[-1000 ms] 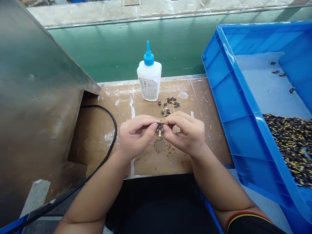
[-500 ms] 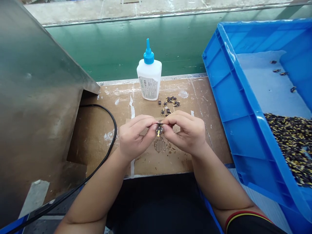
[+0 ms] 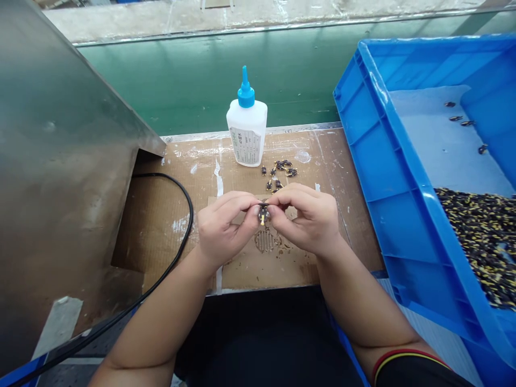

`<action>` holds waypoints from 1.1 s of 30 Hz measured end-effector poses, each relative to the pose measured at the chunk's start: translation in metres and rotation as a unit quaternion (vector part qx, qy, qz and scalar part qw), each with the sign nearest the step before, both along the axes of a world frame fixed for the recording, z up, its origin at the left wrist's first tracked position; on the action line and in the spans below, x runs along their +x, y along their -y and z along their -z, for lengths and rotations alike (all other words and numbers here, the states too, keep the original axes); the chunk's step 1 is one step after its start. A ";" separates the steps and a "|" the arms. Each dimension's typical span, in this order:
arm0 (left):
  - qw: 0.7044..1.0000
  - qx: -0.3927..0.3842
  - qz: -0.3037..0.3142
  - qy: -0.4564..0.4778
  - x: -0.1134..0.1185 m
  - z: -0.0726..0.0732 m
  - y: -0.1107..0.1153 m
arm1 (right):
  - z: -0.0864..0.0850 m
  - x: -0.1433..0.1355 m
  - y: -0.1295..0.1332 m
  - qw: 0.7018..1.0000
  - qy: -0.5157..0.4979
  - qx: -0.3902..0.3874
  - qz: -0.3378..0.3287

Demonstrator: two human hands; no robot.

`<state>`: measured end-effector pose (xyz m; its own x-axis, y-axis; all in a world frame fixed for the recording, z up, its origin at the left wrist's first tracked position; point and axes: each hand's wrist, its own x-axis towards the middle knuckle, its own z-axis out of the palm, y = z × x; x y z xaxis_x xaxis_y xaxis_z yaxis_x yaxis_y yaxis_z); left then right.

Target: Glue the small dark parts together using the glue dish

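Observation:
Between my two hands is a small black part with a yellow strip (image 3: 263, 214), pinched at its left side by my left hand (image 3: 228, 226) and at its right side by my right hand (image 3: 306, 219). Thumb and forefinger of each hand press on it, and the fingertips cover its edges. Below it, a slotted round patch (image 3: 265, 242) shows in the cardboard (image 3: 242, 277). Just beyond my fingers lies a loose group of similar small black and yellow parts (image 3: 278, 184).
A white bottle with a blue nozzle cap (image 3: 247, 131) stands upright behind the loose parts. On the right, a blue bin (image 3: 399, 215) holds a heap of small black and yellow parts (image 3: 479, 242). A metal panel (image 3: 72, 161) and black cable (image 3: 190, 215) are on the left.

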<state>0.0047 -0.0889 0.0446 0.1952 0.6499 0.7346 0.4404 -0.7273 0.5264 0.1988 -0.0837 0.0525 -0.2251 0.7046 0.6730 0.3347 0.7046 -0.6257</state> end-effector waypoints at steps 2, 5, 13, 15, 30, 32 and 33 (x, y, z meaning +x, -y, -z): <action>1.000 0.005 -0.003 -0.004 0.000 0.000 0.000 | 0.001 0.000 0.000 1.000 0.005 0.004 0.003; 1.000 0.002 -0.009 -0.005 0.001 0.000 0.000 | 0.001 0.001 -0.001 1.000 0.009 0.005 -0.004; 1.000 -0.008 0.007 0.012 0.001 0.001 0.000 | 0.000 -0.003 0.003 0.999 -0.013 -0.026 0.013; 0.999 -0.032 0.019 0.035 0.000 0.003 -0.001 | -0.002 -0.004 0.004 0.992 -0.063 -0.108 -0.005; 0.998 -0.001 0.048 0.033 -0.001 0.005 -0.007 | 0.011 -0.004 -0.007 0.825 -0.283 -0.460 -0.169; 0.998 0.001 0.036 0.042 -0.001 0.007 -0.006 | 0.008 -0.002 -0.003 0.858 -0.247 -0.418 -0.169; 0.998 0.000 0.031 0.047 -0.002 0.007 -0.006 | 0.007 -0.002 -0.001 0.879 -0.227 -0.389 -0.153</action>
